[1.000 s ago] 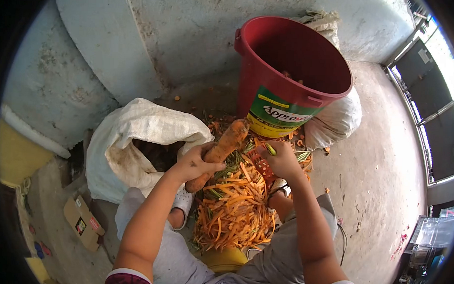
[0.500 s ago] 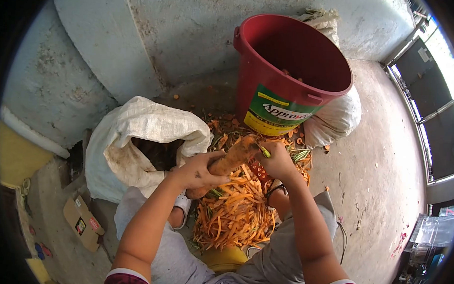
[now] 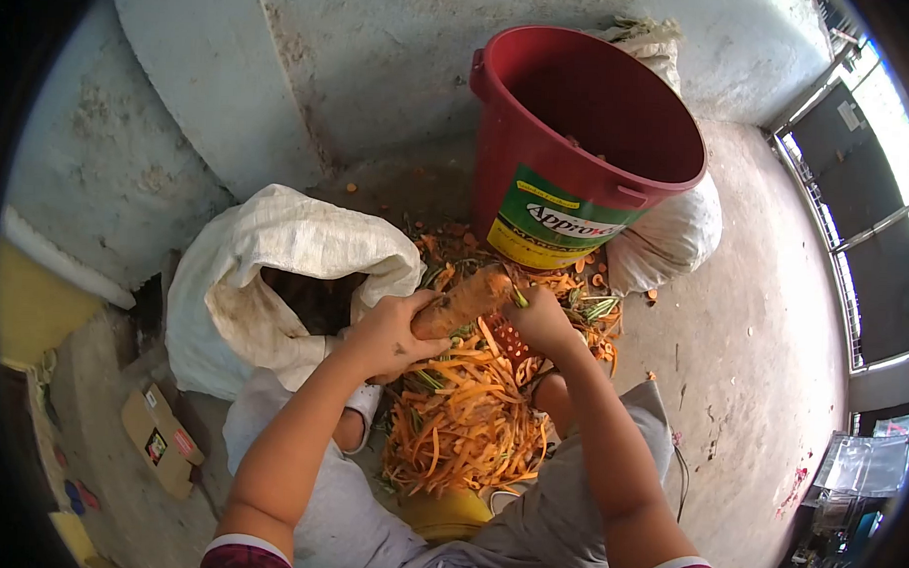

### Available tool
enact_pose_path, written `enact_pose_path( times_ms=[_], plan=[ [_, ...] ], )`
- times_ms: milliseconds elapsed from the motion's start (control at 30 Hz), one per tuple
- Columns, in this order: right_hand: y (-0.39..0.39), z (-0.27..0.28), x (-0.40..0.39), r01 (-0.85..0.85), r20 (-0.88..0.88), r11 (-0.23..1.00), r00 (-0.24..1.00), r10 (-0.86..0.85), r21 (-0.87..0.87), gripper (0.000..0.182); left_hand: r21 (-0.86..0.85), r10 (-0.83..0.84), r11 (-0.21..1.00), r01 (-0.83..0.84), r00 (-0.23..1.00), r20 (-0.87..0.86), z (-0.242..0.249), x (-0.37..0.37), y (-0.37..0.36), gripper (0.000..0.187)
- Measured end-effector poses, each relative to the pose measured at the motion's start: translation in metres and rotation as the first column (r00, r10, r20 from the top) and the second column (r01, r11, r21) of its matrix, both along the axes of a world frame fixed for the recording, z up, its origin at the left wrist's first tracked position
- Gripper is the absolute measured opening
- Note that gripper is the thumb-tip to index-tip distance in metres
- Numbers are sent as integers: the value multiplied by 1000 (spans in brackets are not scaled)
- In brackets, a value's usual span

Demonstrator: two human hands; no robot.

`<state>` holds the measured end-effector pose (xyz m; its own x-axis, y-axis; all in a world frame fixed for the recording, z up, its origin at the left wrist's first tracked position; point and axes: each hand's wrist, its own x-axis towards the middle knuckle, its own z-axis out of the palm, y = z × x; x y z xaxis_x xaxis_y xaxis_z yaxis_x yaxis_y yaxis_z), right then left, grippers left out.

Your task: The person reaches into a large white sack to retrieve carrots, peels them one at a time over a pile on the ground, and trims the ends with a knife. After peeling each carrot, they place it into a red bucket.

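A large, dirt-smeared carrot point(image 3: 464, 302) lies slanted in my left hand point(image 3: 388, 334), whose fingers and thumb wrap its lower part. My right hand point(image 3: 543, 319) is closed at the carrot's upper end. A small green piece point(image 3: 519, 298) shows beside its thumb; I cannot tell what the fingers grip. Beneath both hands, a heap of orange carrot peelings point(image 3: 465, 425) mixed with green stems covers the floor between my feet. An open white woven sack point(image 3: 306, 224) stands by my left hand, its inside dark.
Beyond my hands stands a tall red bucket point(image 3: 494, 165) with a green and yellow label. A filled white sack point(image 3: 676, 242) leans behind it. Cut carrot ends lie around the bucket's base. A flattened cardboard piece point(image 3: 164, 444) rests at left, and a grey wall point(image 3: 382, 71) rises behind.
My right hand has shifted slightly left and down at the carrot's upper end. The carrot has turned a little in my left hand, and its lower end is now mostly hidden.
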<state>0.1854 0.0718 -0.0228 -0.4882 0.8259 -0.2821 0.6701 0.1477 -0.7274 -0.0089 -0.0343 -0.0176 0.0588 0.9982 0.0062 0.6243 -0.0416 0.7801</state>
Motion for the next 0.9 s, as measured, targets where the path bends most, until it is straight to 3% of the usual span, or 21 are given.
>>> enact_pose_path(
  times_ms=[67,167,200,267,333,367,467,567,633,667,700,767,800,900],
  plan=[
    [5,-1,-2,-6,108,998,994,13,-64,24,18,24,1000,-25,996,82,-8,4,-1,47],
    [16,-51,1,-132,365,985,916,164,-110,25,197,-145,959,206,948,-282,17,11,-2,43],
    [8,-55,-10,-198,426,976,878,217,-89,25,173,-130,970,172,965,-229,16,17,-3,43],
    [-2,-53,-8,-81,358,952,915,189,-296,17,124,-75,988,90,990,-124,13,27,-5,43],
    [2,-134,-6,-179,128,984,975,179,-10,25,1,6,1000,-6,1000,-11,16,30,-2,44],
    [2,-138,-6,-201,103,978,975,195,51,27,-64,47,997,-44,998,38,19,28,0,45],
    [7,-140,-9,-237,80,954,971,226,182,31,-115,-17,992,43,977,213,20,21,4,50],
    [9,-116,-10,-161,142,953,982,128,255,29,-121,-9,991,52,943,333,15,19,2,50],
    [12,-88,-18,-29,160,990,987,7,135,33,-103,13,994,29,924,383,11,18,0,50],
    [3,-33,-25,33,225,997,973,-49,71,26,-85,23,996,13,913,406,8,17,0,49],
    [4,-25,-27,166,44,984,985,-168,61,21,-68,31,998,-2,902,430,4,17,0,49],
    [8,-18,-27,407,-304,913,866,-397,-31,20,-395,286,918,42,622,729,-1,19,1,46],
    [14,-13,-26,466,-341,884,825,-451,-43,20,-527,433,841,119,436,789,-2,21,3,45],
    [23,3,-25,574,-488,811,679,-548,-112,24,-727,716,678,112,124,687,-4,28,14,39]
  ],
)
